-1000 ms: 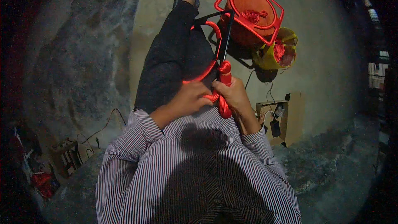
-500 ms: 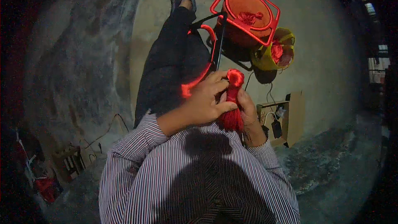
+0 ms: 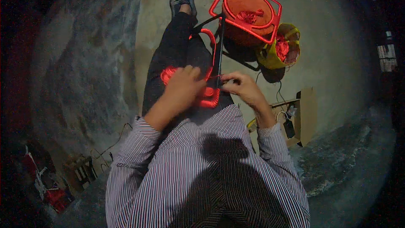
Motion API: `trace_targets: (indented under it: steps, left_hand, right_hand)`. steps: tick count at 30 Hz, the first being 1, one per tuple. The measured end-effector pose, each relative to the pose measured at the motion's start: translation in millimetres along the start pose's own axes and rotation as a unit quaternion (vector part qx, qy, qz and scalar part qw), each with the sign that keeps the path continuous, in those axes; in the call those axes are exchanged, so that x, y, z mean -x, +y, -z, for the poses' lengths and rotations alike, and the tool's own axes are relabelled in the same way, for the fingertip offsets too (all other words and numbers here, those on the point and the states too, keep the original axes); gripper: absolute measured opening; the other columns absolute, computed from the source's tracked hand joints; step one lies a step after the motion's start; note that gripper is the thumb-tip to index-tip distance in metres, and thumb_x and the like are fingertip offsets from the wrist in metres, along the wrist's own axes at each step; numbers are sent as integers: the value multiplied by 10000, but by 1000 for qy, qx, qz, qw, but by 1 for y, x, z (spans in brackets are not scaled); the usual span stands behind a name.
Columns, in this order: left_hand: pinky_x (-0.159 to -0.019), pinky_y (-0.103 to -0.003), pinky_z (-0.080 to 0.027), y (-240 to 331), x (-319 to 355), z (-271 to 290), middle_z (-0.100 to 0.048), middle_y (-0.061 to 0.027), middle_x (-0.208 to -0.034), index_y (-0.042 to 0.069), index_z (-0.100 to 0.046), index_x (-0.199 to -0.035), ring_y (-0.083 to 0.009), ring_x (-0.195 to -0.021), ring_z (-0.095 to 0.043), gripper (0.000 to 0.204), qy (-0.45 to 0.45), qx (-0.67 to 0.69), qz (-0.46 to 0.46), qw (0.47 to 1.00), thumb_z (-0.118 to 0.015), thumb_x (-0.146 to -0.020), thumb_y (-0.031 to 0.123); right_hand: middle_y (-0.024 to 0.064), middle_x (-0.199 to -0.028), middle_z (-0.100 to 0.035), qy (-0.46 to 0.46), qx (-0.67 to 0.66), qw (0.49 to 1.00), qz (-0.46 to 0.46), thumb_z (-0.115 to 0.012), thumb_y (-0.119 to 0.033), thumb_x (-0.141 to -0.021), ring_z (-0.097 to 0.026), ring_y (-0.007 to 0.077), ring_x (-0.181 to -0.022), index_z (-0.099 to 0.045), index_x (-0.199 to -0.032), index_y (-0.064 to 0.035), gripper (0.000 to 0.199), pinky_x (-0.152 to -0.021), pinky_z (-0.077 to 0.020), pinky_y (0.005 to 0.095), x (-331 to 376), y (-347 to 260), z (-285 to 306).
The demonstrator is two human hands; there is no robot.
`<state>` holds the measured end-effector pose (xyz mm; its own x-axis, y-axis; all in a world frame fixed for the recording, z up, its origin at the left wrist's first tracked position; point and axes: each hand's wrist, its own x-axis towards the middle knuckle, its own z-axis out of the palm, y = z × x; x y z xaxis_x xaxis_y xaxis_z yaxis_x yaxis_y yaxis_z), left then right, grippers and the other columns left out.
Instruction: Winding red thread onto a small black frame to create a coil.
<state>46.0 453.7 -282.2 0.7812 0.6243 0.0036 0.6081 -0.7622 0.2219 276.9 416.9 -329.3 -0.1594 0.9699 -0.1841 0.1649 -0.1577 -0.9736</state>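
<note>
On my lap lies a frame (image 3: 206,102) partly wrapped in red cord, with a bare black bar (image 3: 220,46) along its right side. My left hand (image 3: 182,85) is closed above the frame, its fingers curled and slightly blurred. A bundle of red cord (image 3: 167,75) sticks out past its far left side. A thin red strand (image 3: 214,77) runs from near that hand across the black bar. My right hand (image 3: 242,88) pinches the strand's right end between thumb and fingers. My left palm hides part of the bundle and frame.
Ahead on the right stands an orange-topped round container (image 3: 249,4) with a red frame (image 3: 276,6) and a red cord hank (image 3: 249,16) on it. Beside it is a yellow bag (image 3: 270,61) holding red cord. A cardboard box (image 3: 307,116) with a cable lies nearer right.
The red bundle, held upright between both hands before, has gone left with my left hand. My right hand has drawn apart from it, and a strand now stretches between them.
</note>
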Motion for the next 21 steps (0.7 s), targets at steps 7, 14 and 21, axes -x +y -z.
trace_targets:
  steps: [7, 14, 21]
  left_hand:
    - [-763, -417, -457, 13, -17, -30, -537, -159, -927, 23, -547, -996, -355, -898, -547, 394, 97, 282, 158, 941, -718, -654, 117]
    - [-789, -329, -463, 13, -31, -58, -545, -91, -1035, 19, -400, -1244, -202, -931, -553, 553, 119, 733, 262, 616, -594, -725, 14]
    - [-732, -263, -439, 13, -32, -73, -483, -13, -888, 26, -380, -1249, -128, -785, -504, 535, 64, 721, 291, 625, -522, -733, 26]
  right_hand:
    - [93, -967, -583, -49, 227, 973, -3, -709, -154, -698, -550, 168, -910, -606, -947, -3, 309, -798, -427, 287, -7, -17, -3]
    - [163, -1117, -568, 104, -60, 984, 135, -727, -212, -639, -558, 279, -1038, -562, -920, -11, 383, -881, -445, 402, 23, -58, 37]
    - [185, -979, -577, -60, -552, 825, 109, -643, -305, -740, -602, 288, -605, -437, -1040, 2, 476, -593, -515, 412, 92, -94, 3]
